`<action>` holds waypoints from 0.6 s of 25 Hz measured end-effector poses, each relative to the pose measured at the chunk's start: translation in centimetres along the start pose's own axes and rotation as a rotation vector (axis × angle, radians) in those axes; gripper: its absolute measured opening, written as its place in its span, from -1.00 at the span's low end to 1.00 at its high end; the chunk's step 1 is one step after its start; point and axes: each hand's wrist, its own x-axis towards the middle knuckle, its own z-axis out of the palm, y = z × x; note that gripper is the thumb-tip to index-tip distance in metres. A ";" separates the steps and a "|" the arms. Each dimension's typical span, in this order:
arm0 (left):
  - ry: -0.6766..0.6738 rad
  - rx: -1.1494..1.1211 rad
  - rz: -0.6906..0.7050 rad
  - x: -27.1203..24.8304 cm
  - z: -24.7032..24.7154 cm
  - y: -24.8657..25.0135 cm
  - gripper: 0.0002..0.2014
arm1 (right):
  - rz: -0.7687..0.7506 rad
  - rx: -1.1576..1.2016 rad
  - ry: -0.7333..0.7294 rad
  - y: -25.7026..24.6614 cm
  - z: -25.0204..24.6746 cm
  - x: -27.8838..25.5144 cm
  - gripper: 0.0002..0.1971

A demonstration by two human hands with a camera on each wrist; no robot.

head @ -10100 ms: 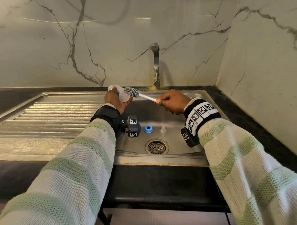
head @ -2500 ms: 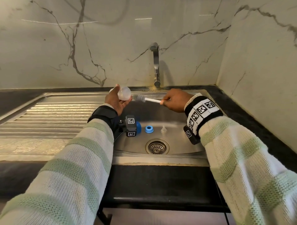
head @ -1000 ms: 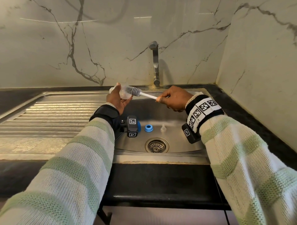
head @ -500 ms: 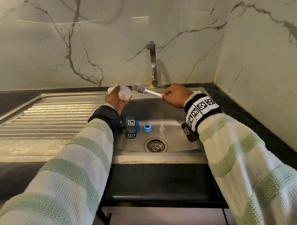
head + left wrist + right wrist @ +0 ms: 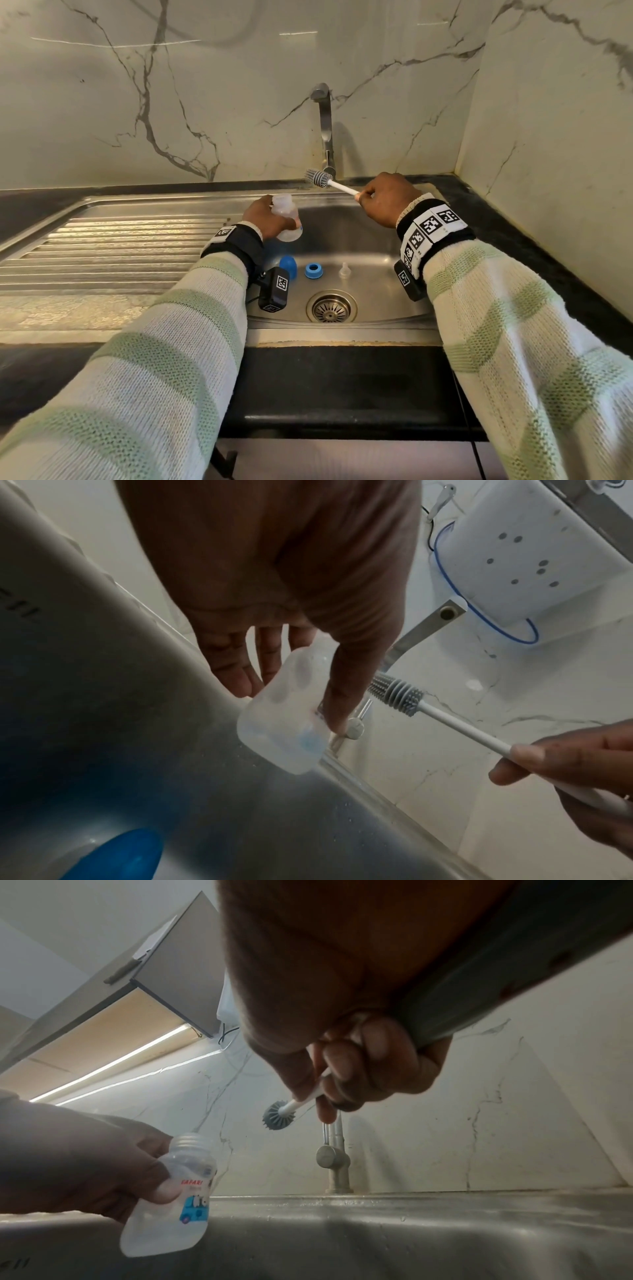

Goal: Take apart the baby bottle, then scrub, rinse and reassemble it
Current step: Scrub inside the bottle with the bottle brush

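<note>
Bottle [image 5: 286, 219] gripped upright, left hand [image 5: 265, 219] | bottle brush [image 5: 334, 183] clenched, right hand [image 5: 385, 198], clear of neck | advise: steady bottle, insert bristles straight.

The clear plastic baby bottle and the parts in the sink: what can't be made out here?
- Clear plastic baby bottle: whether clean inside; too cloudy in every view.
- Blue dome cap: partly hidden by the left wrist camera, head view; blurred and cut off in the left wrist view.
- Small clear teat: too small for detail, head view.

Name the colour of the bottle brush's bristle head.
Grey bristle head on a white handle; the left wrist view shows it best.
</note>
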 end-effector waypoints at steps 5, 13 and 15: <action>-0.052 0.044 -0.002 -0.1 0.1 0.1 -0.21 | 0.017 0.019 0.022 0.1 -0.1 0.0 -0.71; -0.153 0.143 0.118 -1.3 0.4 0.9 -0.38 | 0.023 -0.020 -0.036 1.3 0.5 0.3 -0.68; -0.189 0.148 0.142 -1.8 0.8 1.2 -0.36 | 0.022 -0.048 -0.074 1.2 0.5 0.3 -0.68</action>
